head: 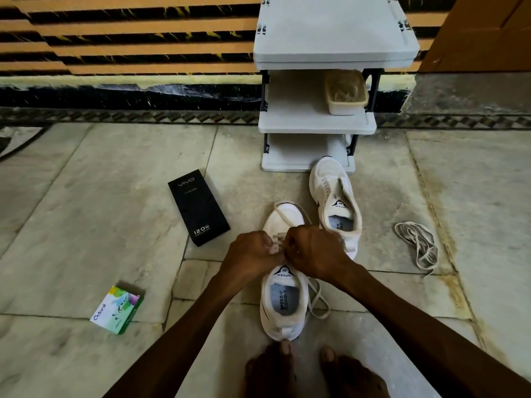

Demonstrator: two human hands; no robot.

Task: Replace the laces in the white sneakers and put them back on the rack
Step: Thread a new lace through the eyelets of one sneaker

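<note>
While both hands work over the eyelets of the near sneaker (283, 303), the job looks to be somewhere around its middle. The left hand (250, 251) and the right hand (313, 251) meet just above the tongue, fingers curled tight, each pinching the lace (316, 294) between them. A loop of that lace lies over the toe at twelve o'clock of the hands, and slack trails onto the floor at four o'clock, so I judge this shoe is being threaded rather than finished; how many eyelets are filled is hidden under the knuckles.

Taking the near sneaker as the middle of the dial, the second sneaker (334, 202) stands at one o'clock, touching it at the heel, its toe at the foot of the rack (316, 123). No lace shows in its eyelets, so it seems to be waiting its turn. A loose lace (416, 245) lies bundled on the floor at three o'clock, well apart; whether it is an old one or the spare I cannot tell.

Left to do, by my reckoning: finish and tie this shoe, lace the other, then set both on the rack at twelve o'clock.
</note>
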